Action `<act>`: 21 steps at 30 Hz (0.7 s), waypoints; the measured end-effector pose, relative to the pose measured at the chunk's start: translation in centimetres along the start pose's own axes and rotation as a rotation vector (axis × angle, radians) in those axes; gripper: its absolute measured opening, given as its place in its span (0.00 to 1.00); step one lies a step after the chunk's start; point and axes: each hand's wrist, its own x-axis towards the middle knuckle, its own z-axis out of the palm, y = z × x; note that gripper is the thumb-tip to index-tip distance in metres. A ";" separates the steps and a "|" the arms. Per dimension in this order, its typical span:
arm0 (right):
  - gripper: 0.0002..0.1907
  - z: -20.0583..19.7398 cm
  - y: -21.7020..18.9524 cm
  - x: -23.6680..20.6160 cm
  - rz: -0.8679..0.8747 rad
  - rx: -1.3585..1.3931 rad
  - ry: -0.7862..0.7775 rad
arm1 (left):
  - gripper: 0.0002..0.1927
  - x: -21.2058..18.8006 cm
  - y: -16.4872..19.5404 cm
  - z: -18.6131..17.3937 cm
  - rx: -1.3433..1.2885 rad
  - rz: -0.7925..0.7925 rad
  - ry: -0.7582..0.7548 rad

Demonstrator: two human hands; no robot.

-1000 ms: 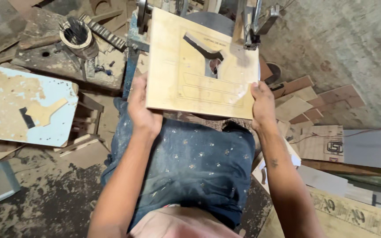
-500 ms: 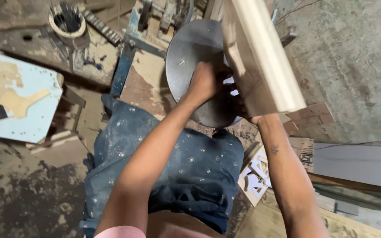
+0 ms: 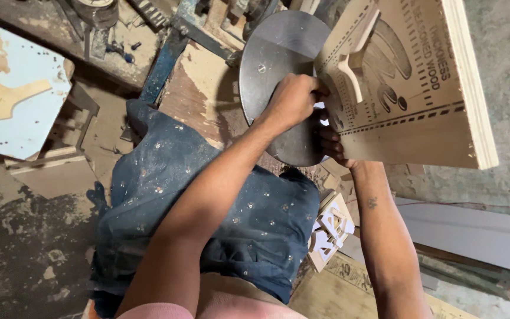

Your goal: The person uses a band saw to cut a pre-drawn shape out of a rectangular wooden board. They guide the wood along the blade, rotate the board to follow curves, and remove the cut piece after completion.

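**Board Tilted Up Beside the Round Plate**

Dusty workshop floor [image 3: 25, 248] is spreading under everything, littered with offcuts. Nearest the camera, the person's lap is covered by a dark blue speckled cloth [image 3: 208, 201], and two bare forearms are reaching forward over it.

The left hand [image 3: 293, 100] is curling its fingers closed around the lower left edge of one plywood board [image 3: 408, 88], beside the slot cut into it. The right hand [image 3: 329, 142] is mostly hidden behind the left hand and the board; its grip seems to be pinching the same edge from below, though how tightly I cannot tell. The board is being held raised and tilted, partly over one round grey metal plate [image 3: 273, 65] and touching nothing else that I can see.

By my reading, the work is at the handling step: the board is being turned between cuts, and seating it again calls for both hands keeping it steady and level.

Farther off, one pale blue panel [image 3: 13, 100] is lying at the left, and one small pile of cut wooden pieces [image 3: 329, 233] is sitting by the right knee.
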 end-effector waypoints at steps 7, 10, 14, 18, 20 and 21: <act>0.20 -0.8 -0.3 -0.1 -0.136 -0.060 0.093 | 0.05 0.3 0.3 0.2 0.090 0.070 -0.003; 0.20 -0.8 -0.6 0.1 -0.200 -0.098 0.118 | 0.09 0.6 0.2 0.4 0.037 0.112 0.021; 0.19 -0.8 -0.7 0.3 -0.240 -0.159 0.138 | 0.05 0.7 0.2 0.3 0.137 0.121 -0.003; 0.18 -0.7 -0.6 0.4 -0.285 -0.222 0.167 | 0.04 0.6 0.7 0.0 0.128 0.068 -0.029; 0.18 -0.6 -0.7 0.6 -0.314 -0.271 0.184 | 0.05 0.5 0.8 -0.1 0.083 0.054 -0.015; 0.18 -0.5 -0.7 0.7 -0.332 -0.303 0.199 | 0.05 0.5 0.8 -0.1 0.059 0.048 -0.009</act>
